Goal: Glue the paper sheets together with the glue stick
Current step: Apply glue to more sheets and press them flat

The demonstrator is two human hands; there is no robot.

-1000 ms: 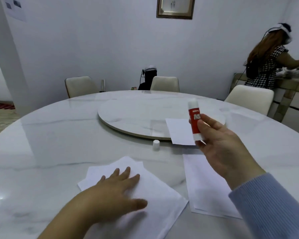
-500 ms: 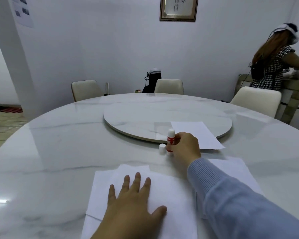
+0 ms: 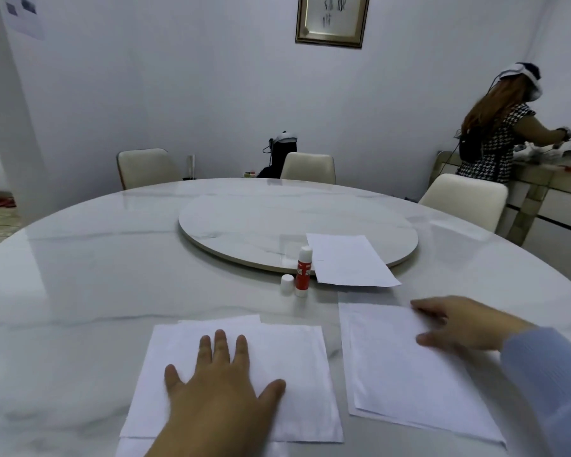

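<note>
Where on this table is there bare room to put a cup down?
Bare marble lies left of the glued sheets under the left hand, and on the turntable left of its loose sheet. Crowded: glue stick and cap, plus the stack under the right hand.

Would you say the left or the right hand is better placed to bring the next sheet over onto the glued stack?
Probably the right hand: its fingers already rest on the right stack of sheets, while the left hand lies flat, holding down the left stack.
</note>
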